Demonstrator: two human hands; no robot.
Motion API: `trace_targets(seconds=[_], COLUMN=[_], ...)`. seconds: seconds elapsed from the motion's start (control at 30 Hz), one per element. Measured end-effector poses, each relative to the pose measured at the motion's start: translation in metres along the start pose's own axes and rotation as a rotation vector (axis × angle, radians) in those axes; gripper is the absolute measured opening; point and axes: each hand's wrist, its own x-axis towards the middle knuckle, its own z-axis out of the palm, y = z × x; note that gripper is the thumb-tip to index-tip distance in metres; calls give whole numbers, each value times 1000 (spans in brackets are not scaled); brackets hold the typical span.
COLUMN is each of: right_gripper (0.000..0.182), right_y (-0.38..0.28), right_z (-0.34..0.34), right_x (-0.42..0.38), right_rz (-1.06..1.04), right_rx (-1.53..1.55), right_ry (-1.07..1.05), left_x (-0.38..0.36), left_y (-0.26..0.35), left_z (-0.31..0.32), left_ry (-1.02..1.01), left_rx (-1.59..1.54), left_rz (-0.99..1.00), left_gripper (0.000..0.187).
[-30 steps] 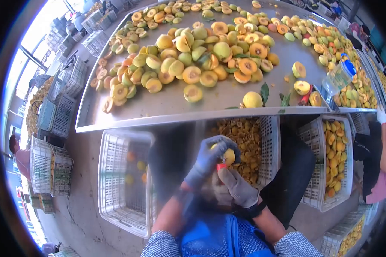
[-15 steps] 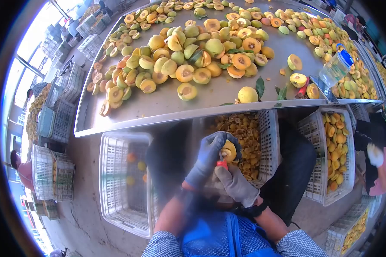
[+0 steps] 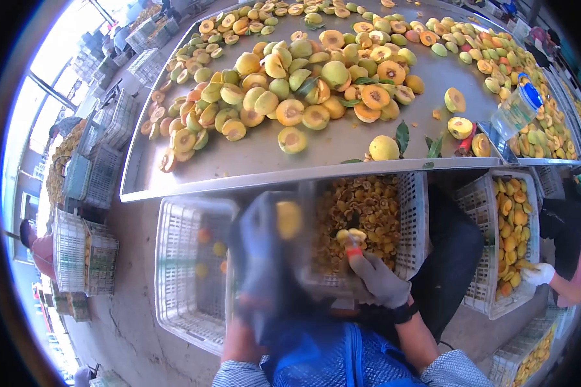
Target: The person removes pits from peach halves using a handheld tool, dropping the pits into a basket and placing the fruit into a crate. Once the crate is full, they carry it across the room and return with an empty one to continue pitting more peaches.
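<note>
My left hand [image 3: 255,226], gloved in grey and smeared by motion, is over the inner rim of the left white crate [image 3: 163,271]. A yellow peach half [image 3: 289,219], also blurred, shows at its fingers. My right hand [image 3: 382,282], in a grey glove, is closed around a small red-handled knife [image 3: 354,251]. Yellow pieces of peach [image 3: 350,236] sit at the knife's tip, partly hiding the metal. Below them is the middle crate [image 3: 414,226], filled with brownish peach scraps [image 3: 361,203]. Several fruits [image 3: 219,249] lie in the left crate.
Ahead, a metal table [image 3: 239,169] carries piled halved peaches [image 3: 290,111], a clear jar with blue lid [image 3: 518,109] and another red-handled tool [image 3: 466,143]. A crate of peach halves [image 3: 511,226] stands right, with a co-worker's white-gloved hand [image 3: 538,275] at it. Stacked crates [image 3: 77,251] stand left.
My left hand has moved left from the knife with the peach half. My right hand has shifted slightly right and down, with pieces at its knife. A co-worker's gloved hand has reached the right crate.
</note>
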Motion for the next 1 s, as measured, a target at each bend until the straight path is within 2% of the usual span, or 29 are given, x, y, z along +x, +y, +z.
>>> trace_targets(seconds=[0.03,0.07,0.1,0.13,0.2,0.27,0.33,0.4,0.43,0.5,0.53,0.6,0.63,0.67,0.73,0.8,0.83,0.87,0.93,0.97,1.0], right_gripper=[43,43,42,42,41,40,40,40,40,40,40,39,39,40,41,42,44,44,46,41,41], right_y=[17,32,45,35,12,48,55,43,44,45,44,37,24,3,-27,-42,-42,-46,-52,-41,-34], right_z=[-10,-20,-31,-26,-8,-19,-23,-20,-22,-26,-29,-22,-15,-6,8,17,11,15,29,24,22], right_x=[8,17,16,19,12,24,27,22,21,14,13,8,6,5,7,8,12,14,17,21,21], right_rz=[82,151,117,111,189,158,124,105,97,84,84,66,79,71,66,-4,-50,-45,119,42,42], right_rx=[-70,-138,-184,-182,54,-29,-118,-192,-196,-162,-162,-189,-178,-152,-118,88,41,44,307,286,283], right_ry=[118,238,226,213,201,225,250,186,193,133,139,169,173,170,168,48,-66,-56,167,247,253], left_x=[-2,7,18,24,34,53,98,135,149,162,160,126,109,90,52,16,2,-5,-16,-18,-21], left_y=[-1,2,14,11,31,42,27,21,13,11,6,25,31,29,25,23,17,3,-7,-21,-24], left_z=[-9,-38,-69,-87,-91,-55,-20,17,23,34,36,33,29,26,26,30,35,42,53,56,57], left_ry=[214,259,167,297,130,86,-34,-70,-71,-336,-341,-215,-216,-224,-212,-325,-348,-358,-364,-355,-359], left_rx=[394,700,837,1072,1042,848,775,957,950,758,756,642,510,517,150,32,-10,-23,-34,-146,-150], left_rz=[369,635,530,639,598,503,567,488,497,393,395,329,372,355,356,190,160,241,234,8,6], left_gripper=[32,18,21,25,25,33,44,50,50,50,50,48,43,43,33,29,31,33,41,51,51])
